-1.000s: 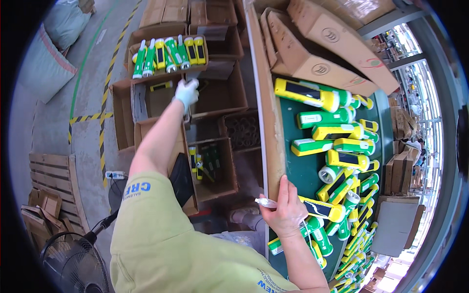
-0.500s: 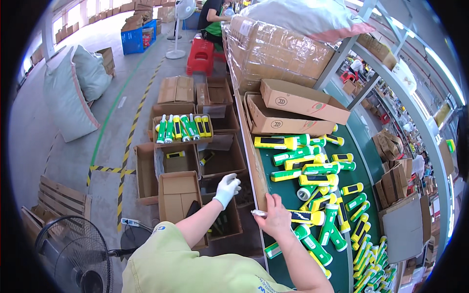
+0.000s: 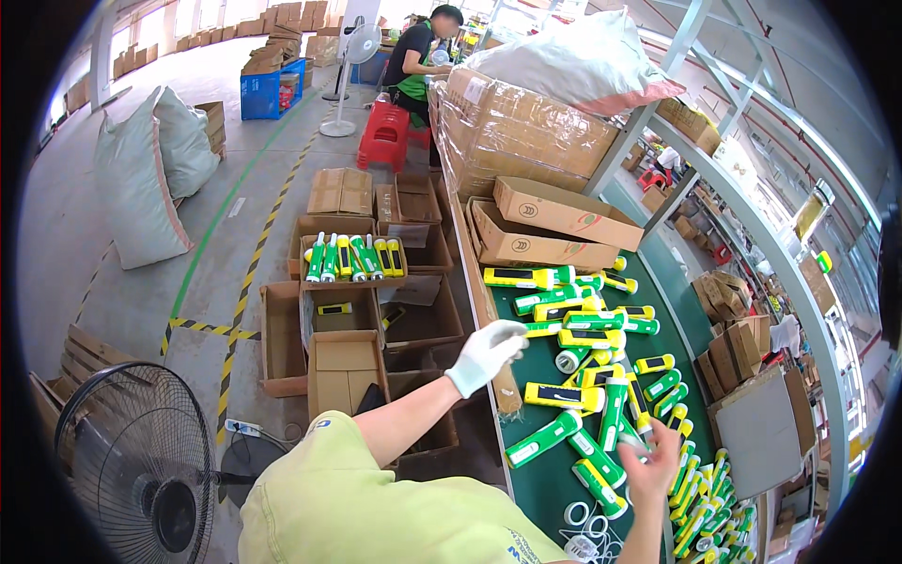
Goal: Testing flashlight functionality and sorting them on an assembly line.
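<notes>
My left hand (image 3: pixel 489 357), in a white glove, reaches over the bench's near edge. Its fingers are extended, with the tips at the left end of a green flashlight (image 3: pixel 542 329); whether they touch cannot be told. My right hand (image 3: pixel 650 462) is bare and slightly blurred, hovering over the right part of the pile with fingers apart and nothing visible in them. Around both hands lie several green and yellow flashlights, among them a yellow one with a dark panel (image 3: pixel 564 396) and a green one (image 3: pixel 545 439) lying between my hands.
White rings and cords (image 3: pixel 590 536) lie at the bench's near end. Open cartons (image 3: pixel 343 352) stand left of the bench, one holding a row of flashlights (image 3: pixel 352 258). Long carton trays (image 3: pixel 564 211) sit farther along the bench. A black fan (image 3: pixel 136 470) stands lower left; a person sits far ahead.
My left hand has moved from above the cartons rightward to the bench. My right hand has left the bench edge and the small white item there, shifting right and nearer.
</notes>
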### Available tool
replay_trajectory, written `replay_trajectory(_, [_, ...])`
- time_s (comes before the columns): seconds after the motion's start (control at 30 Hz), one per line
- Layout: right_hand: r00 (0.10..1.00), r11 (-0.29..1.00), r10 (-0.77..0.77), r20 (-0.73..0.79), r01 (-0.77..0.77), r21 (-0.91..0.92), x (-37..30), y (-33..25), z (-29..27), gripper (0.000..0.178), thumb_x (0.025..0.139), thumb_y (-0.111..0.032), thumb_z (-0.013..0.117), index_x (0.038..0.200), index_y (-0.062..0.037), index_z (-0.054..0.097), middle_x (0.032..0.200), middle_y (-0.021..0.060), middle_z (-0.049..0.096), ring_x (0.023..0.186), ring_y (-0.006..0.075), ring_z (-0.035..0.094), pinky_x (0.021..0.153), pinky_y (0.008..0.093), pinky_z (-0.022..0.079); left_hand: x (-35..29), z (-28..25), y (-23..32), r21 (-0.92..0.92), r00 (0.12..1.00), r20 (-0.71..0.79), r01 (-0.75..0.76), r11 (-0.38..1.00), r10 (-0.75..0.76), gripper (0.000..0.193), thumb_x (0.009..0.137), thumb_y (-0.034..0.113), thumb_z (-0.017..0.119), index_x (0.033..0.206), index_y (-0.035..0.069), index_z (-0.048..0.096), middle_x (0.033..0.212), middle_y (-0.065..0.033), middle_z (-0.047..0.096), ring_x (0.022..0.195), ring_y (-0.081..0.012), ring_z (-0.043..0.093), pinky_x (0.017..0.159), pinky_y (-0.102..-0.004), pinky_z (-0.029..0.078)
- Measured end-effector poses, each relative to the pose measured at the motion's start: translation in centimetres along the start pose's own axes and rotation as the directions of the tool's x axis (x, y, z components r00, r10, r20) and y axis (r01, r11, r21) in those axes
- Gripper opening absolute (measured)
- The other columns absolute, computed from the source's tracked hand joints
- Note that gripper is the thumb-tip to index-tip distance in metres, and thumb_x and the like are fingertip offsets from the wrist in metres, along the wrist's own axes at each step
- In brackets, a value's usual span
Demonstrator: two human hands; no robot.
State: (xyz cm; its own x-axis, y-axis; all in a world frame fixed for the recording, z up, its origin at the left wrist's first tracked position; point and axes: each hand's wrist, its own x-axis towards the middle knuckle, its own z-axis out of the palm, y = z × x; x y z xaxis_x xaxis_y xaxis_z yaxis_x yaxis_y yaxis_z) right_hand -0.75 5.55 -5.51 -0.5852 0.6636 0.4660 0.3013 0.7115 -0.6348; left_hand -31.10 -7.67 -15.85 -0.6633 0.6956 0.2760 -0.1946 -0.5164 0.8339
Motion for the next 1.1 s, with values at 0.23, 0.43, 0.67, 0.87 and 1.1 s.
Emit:
replay_trajectory(0.23, [0.946, 0.919, 0.324, 0.030, -0.322, 0.228, -7.4, 0.6, -9.0, 0.071, 0.057, 0.004, 0.078, 0.125, -0.0024, 0.058, 0.086, -0.0046, 0.045, 0.071, 0.0032, 0.046, 0.061, 0.0169, 0.035, -3.4, 9.6, 9.1, -0.296, 0.729, 0.632, -0.088, 0.951, 0.264, 0.028, 0.091, -0.007, 0.047, 0.114, 0.000, 0.060, 0.105, -0.0071, 0.062, 0.091, -0.0140, 0.059, 0.083, -0.0293, 0.050])
replay_trajectory(0.43, [0.868, 0.906, 0.354, -0.348, -0.227, 0.356, -12.8, 2.1, -12.3, 0.014, 0.091, -0.014, 0.066, 0.080, -0.0048, 0.062, 0.058, -0.0073, 0.046, 0.045, -0.0016, 0.030, 0.039, 0.0199, 0.017, -9.4, 15.5, 18.7, -0.595, 0.130, 0.416, -0.709, 0.378, 0.900, 0.031, 0.080, -0.006, 0.054, 0.102, 0.012, 0.066, 0.093, -0.0085, 0.065, 0.074, -0.0259, 0.063, 0.062, -0.0332, 0.051])
replay_trajectory(0.67, [0.864, 0.957, 0.287, -0.414, -0.235, 0.172, -17.1, -3.5, -12.0, 0.026, 0.090, -0.018, 0.069, 0.074, 0.0010, 0.062, 0.062, -0.0069, 0.042, 0.059, 0.0044, 0.034, 0.053, 0.0234, 0.027, -13.5, 20.1, 22.9, -0.632, -0.210, 0.001, -0.758, -0.162, 0.978, 0.033, 0.096, 0.032, 0.050, 0.122, 0.014, 0.058, 0.094, -0.0127, 0.066, 0.079, -0.0231, 0.061, 0.066, -0.0308, 0.051])
replay_trajectory(0.87, [0.905, 0.959, 0.264, -0.335, -0.208, 0.194, -20.2, -2.6, -13.0, 0.024, 0.092, -0.019, 0.067, 0.080, 0.0018, 0.065, 0.061, -0.0076, 0.041, 0.057, 0.0039, 0.032, 0.051, 0.0238, 0.025, -17.3, 21.7, 24.3, -0.677, -0.007, -0.087, -0.733, -0.064, 0.996, 0.016, 0.091, 0.018, 0.059, 0.106, 0.017, 0.060, 0.077, -0.0064, 0.063, 0.060, -0.0144, 0.055, 0.050, -0.0243, 0.044])
replay_trajectory(1.1, [0.849, 0.920, 0.368, -0.378, -0.276, 0.278, -22.7, 0.5, -12.3, 0.013, 0.087, -0.013, 0.069, 0.089, -0.0003, 0.067, 0.069, -0.0055, 0.049, 0.054, 0.0025, 0.037, 0.047, 0.0209, 0.021, -22.2, 22.1, 23.4, -0.482, 0.433, -0.193, -0.824, 0.299, 0.880, 0.014, 0.090, 0.016, 0.061, 0.102, 0.023, 0.061, 0.073, -0.0038, 0.062, 0.052, -0.0139, 0.051, 0.045, -0.0240, 0.040])
